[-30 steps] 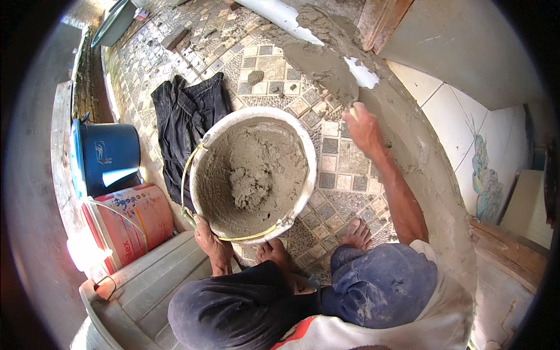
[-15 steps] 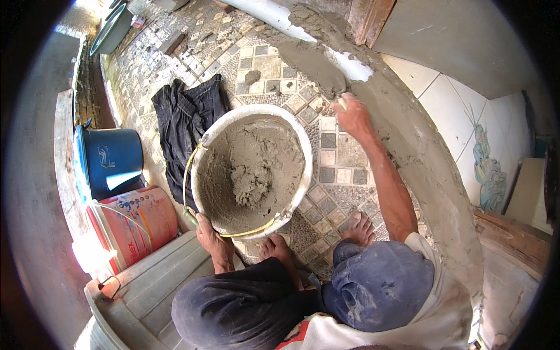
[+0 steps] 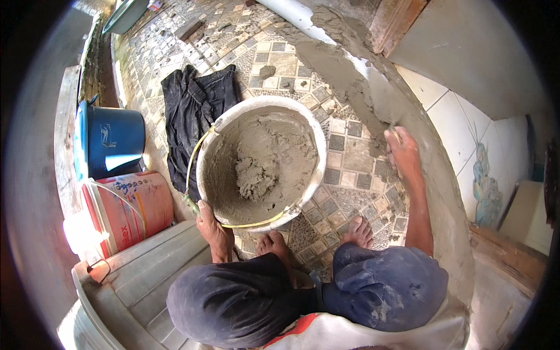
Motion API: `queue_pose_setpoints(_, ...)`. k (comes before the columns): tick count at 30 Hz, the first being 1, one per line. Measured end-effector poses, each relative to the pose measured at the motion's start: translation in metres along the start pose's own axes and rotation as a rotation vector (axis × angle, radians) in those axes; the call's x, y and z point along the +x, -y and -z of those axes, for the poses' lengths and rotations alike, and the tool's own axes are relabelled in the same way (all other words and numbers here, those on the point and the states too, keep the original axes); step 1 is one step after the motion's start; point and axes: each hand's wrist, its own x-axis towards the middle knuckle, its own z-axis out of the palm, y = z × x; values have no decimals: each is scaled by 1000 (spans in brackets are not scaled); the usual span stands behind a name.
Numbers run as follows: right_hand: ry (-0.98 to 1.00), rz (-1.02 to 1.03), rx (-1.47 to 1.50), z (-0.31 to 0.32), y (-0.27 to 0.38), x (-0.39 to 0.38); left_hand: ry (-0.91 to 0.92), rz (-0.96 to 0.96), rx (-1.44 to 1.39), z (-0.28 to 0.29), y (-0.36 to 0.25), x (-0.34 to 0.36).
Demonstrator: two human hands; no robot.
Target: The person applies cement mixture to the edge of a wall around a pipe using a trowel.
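Observation:
A white-rimmed bucket point(image 3: 319, 143) of wet grey mortar point(image 3: 259, 175) stands in front of my feet, its yellow wire handle point(image 3: 191, 166) swung down along the left side. My left hand point(image 3: 214, 230) grips the bucket at its near left rim, by the handle's green grip. Over on the right, my right hand point(image 3: 404, 153) is closed round the handle of a trowel point(image 3: 396, 135); its blade is mostly hidden against the mortar. The hand is low beside a curved, mortar-coated ledge point(image 3: 434, 169), where a grey band of mortar point(image 3: 335, 64) spreads along the foot onto the tiles.
Black cloth point(image 3: 195, 111) lies on the patterned tile floor point(image 3: 286, 61) behind the bucket. To the left stand a blue bucket point(image 3: 119, 140) and a red pail point(image 3: 140, 210), with a grey ribbed plastic piece point(image 3: 157, 271) nearer me. A wooden post point(image 3: 396, 26) rises beyond the ledge.
My right hand has moved toward me and right along the ledge with the trowel, leaving mortar smeared lower down. My left hand keeps its grip on the bucket. The view has shifted slightly.

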Motion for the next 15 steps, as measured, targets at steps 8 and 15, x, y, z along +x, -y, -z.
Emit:
queue_pose_setpoints(8,60,319,-248,-38,18,-21,-57,31,24,3,6,-1)
queue_pose_setpoints(15,307,741,-698,-161,39,44,54,-142,390,5,-3,-2)
